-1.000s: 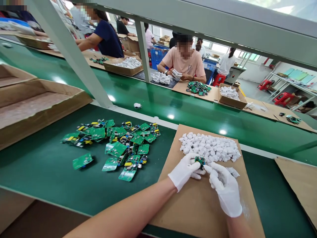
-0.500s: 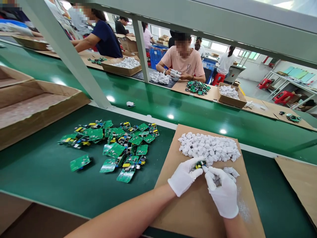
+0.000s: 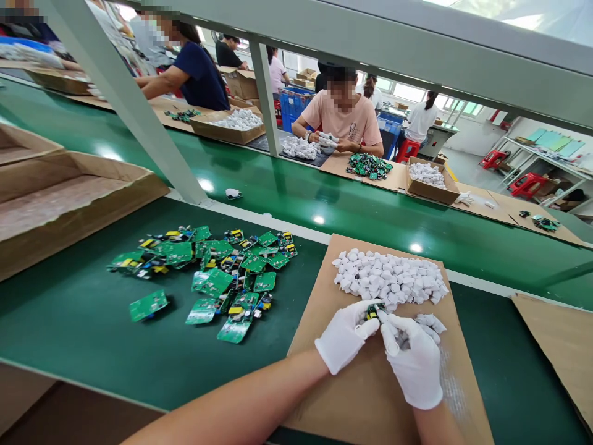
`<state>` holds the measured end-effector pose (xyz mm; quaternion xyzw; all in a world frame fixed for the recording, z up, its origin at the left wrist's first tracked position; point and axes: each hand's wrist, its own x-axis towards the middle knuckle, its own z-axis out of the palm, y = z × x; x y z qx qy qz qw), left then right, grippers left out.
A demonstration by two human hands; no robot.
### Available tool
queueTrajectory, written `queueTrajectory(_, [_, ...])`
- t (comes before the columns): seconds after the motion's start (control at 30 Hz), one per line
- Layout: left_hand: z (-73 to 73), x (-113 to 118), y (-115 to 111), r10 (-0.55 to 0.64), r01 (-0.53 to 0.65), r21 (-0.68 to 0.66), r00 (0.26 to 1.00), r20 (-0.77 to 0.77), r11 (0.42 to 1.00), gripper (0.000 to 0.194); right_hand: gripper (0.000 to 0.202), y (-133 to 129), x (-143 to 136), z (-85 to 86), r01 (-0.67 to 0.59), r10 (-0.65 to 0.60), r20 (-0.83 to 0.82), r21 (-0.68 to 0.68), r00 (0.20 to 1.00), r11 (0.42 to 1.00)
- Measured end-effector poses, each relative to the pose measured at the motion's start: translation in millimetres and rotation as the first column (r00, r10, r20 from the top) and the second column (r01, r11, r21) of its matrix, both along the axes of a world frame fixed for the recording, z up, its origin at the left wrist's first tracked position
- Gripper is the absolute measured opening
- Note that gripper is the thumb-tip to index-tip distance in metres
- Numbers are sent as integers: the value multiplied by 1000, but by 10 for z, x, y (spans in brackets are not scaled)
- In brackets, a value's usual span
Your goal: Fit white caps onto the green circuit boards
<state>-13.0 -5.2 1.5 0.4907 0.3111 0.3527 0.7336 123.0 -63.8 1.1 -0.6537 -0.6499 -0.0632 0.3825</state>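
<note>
My left hand [image 3: 345, 337], in a white glove, pinches a small circuit board [image 3: 372, 311] with yellow and dark parts, above a sheet of cardboard [image 3: 333, 377]. The gloved fingers of my right hand [image 3: 413, 358] are closed together at the board's right side; what they grip is hidden. Just beyond both hands lies a heap of small white wrapped pieces [image 3: 389, 275]. A few greyish-white pieces [image 3: 430, 324] rest beside my right fingers. Left of the cardboard, loose green circuit boards [image 3: 215, 281] are piled on the dark green bench, with one board [image 3: 148, 305] lying apart.
A green conveyor belt [image 3: 296, 198] runs behind the bench, carrying a small white-topped board [image 3: 233, 193]. A slanted metal post [image 3: 134, 105] and an overhead beam [image 3: 370, 37] cross the view. Cardboard trays [image 3: 83, 210] stand at left. Across the belt, a person in pink [image 3: 352, 114] handles white pieces.
The white-topped board on the belt has shifted left. My right fingers have moved slightly left, closer against the circuit board, which stays in my left hand.
</note>
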Motion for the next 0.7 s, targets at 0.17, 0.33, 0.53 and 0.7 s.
queueTrajectory(0.17, [65, -28, -50, 35, -23, 139, 996, -85, 990, 26, 7, 22, 4, -17, -27, 23, 67, 59, 997, 998])
queueTrajectory(0.33, [46, -1, 36, -71, 81, -117, 994, 85, 990, 27, 24, 39, 32, 49, -112, 115, 39, -71, 993, 991])
queueTrajectory(0.53, [29, 5, 69, -80, 106, -269, 991, 108, 957, 39, 23, 66, 33, -9, -138, 138, -26, -8, 990, 990])
queueTrajectory(0.7, [65, 39, -6, -42, 64, -184, 992, 123, 981, 38, 24, 52, -9, -60, -92, 83, 148, 54, 985, 994])
